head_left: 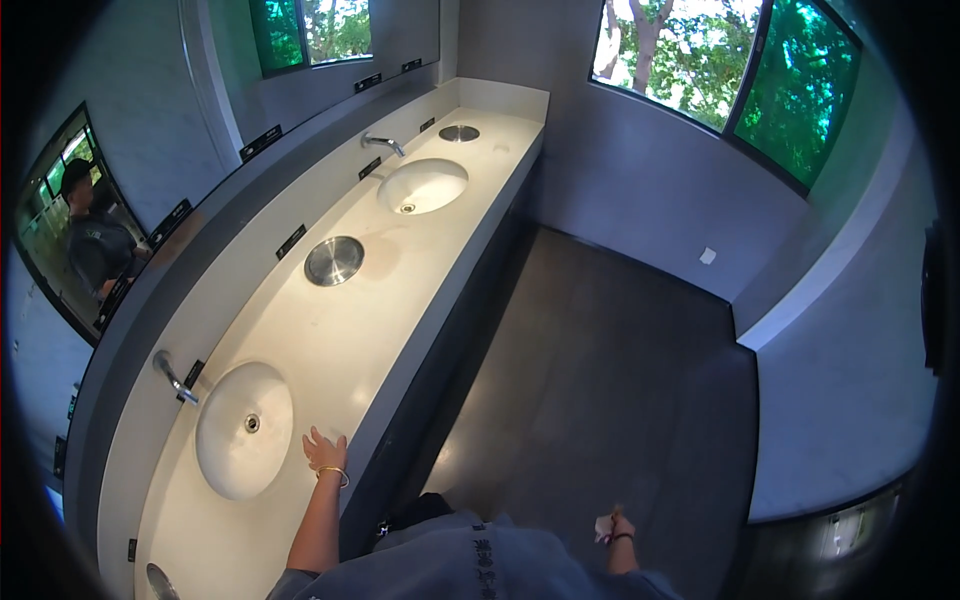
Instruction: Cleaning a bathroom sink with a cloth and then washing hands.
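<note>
The left hand point(327, 453) is out over the pale counter point(385, 300), just right of the near sink point(222, 440), fingers fanned wide with nothing in them that I can see. Can't tell if the palm touches the top or hangs a bit above it. I'd leave it loose there and mind the bangle point(334, 472) so it doesn't clip the counter's front edge.

The right hand point(622, 526) is past that edge, over the dark floor point(620, 330), fingers curled in around a small pale wad point(603, 527). Paper or cloth maybe, too small to say. My take: a light pinch is plenty, and swinging it over the counter before loosening up saves a drop on the floor. Biggest obstacle is probably the body, which sits between the two hands.

Other stuff, left to right: big mirror point(140, 100) with a person's reflection, then the near tap point(175, 378) poking toward the near sink, so I'd reach into that bowl from the right to dodge it. Further along there's a round steel plate point(334, 261) set in the counter, then the far tap point(384, 143) and far sink point(425, 183). Way over right, a window point(690, 50) with trees outside.
</note>
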